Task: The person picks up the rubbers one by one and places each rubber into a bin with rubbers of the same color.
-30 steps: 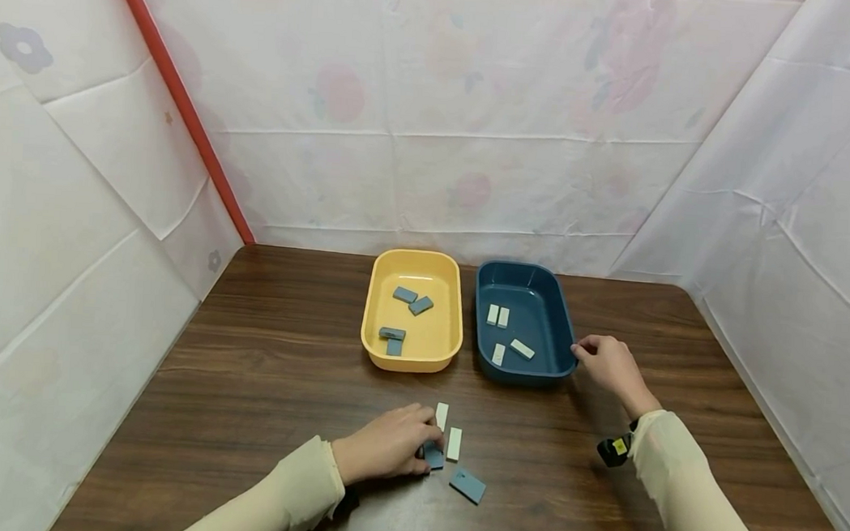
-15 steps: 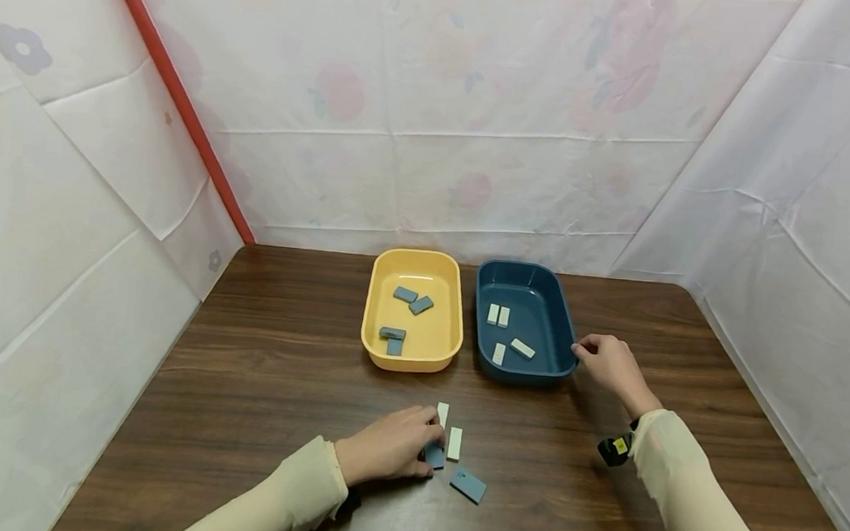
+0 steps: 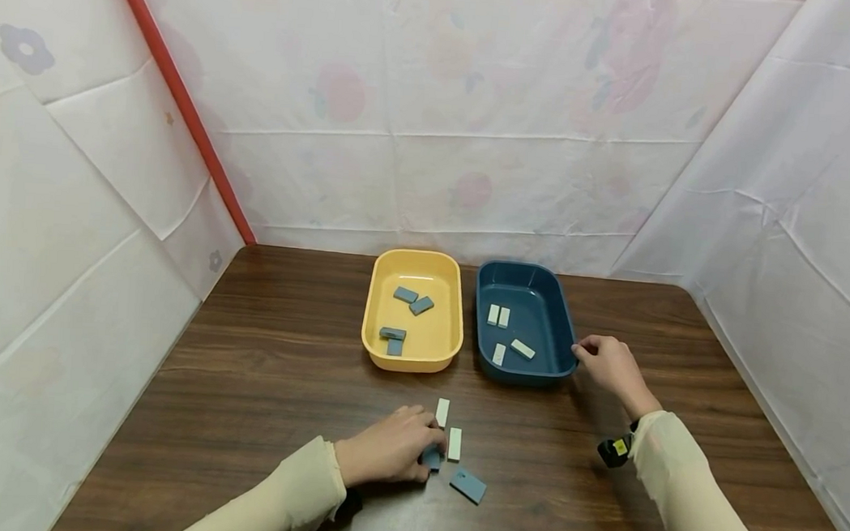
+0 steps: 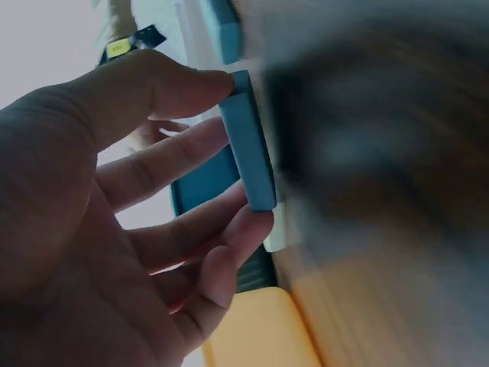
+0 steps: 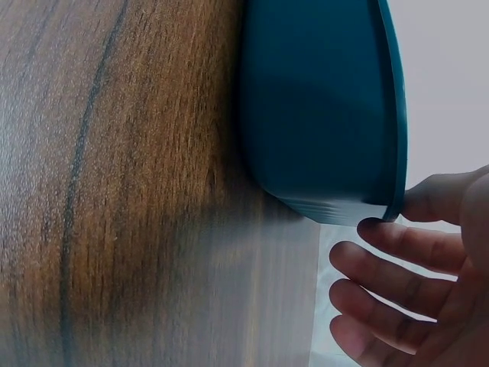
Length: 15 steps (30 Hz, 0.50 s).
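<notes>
My left hand (image 3: 393,448) is low over the table in front of the trays, gripping a small blue-grey rectangular block (image 4: 250,149) between thumb and fingers; in the head view the fingers cover part of it. Just beyond those fingers lies a white block (image 3: 442,411), with another white block (image 3: 454,444) to their right. A flat blue-grey block (image 3: 467,485) rests nearer the front. At the right, my right hand (image 3: 609,368) pinches the rim of the dark blue tray (image 5: 325,99) at its near right corner, thumb on one side and index finger on the other.
Left of the blue tray stands a yellow tray (image 3: 452,344) holding several blue-grey blocks (image 3: 405,294). Several white blocks (image 3: 522,349) lie inside the blue tray. White patterned sheeting (image 3: 430,176) surrounds the wooden table (image 3: 272,370) at the back and sides.
My left fingers have shifted slightly and the held blue-grey block has turned a little, uncovering more of the white block beyond. My right hand has stayed on the blue tray's rim.
</notes>
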Each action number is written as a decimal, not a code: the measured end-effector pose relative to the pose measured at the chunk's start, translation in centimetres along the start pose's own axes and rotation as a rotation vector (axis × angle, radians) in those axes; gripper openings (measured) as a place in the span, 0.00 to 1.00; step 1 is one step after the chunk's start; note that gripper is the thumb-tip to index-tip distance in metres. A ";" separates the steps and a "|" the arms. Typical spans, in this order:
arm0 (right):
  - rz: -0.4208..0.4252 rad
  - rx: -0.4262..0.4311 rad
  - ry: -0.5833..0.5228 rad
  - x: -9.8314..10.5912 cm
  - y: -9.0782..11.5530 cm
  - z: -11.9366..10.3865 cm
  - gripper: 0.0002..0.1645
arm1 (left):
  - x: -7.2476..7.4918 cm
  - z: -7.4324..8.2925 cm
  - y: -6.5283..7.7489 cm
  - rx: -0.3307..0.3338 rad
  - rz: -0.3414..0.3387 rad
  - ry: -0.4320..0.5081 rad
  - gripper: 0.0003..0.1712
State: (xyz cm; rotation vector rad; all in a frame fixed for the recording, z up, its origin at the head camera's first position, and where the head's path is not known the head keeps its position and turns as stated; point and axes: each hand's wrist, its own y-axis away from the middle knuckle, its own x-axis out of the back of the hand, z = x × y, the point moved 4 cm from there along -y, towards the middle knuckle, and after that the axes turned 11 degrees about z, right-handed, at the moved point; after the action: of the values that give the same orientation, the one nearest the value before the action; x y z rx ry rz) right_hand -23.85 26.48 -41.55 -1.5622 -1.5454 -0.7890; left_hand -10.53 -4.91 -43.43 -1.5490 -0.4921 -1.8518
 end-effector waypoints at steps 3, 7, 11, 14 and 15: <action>0.001 0.001 0.001 0.0 0.0 0.0 0.21 | 0.7 0.2 -0.1 -0.011 0.000 0.018 0.14; 0.001 0.003 -0.001 0.1 0.0 -0.1 0.20 | 1.9 0.2 -0.4 0.003 0.013 0.046 0.14; -0.001 0.006 0.001 0.0 -0.1 -0.1 0.20 | 3.1 -0.2 -0.5 0.038 0.042 0.039 0.14; 0.000 0.010 0.007 0.0 -0.1 -0.1 0.20 | 4.0 -0.7 -0.6 0.047 0.081 0.030 0.14; -0.001 0.013 0.009 0.1 -0.1 -0.1 0.20 | 4.4 -0.8 -0.6 0.046 0.097 0.026 0.14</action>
State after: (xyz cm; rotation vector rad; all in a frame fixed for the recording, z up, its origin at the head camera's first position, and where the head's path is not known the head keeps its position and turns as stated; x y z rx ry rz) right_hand -23.96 26.45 -41.45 -1.5468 -1.5422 -0.7841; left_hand -11.89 -6.08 -39.31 -1.4909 -0.4374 -1.7730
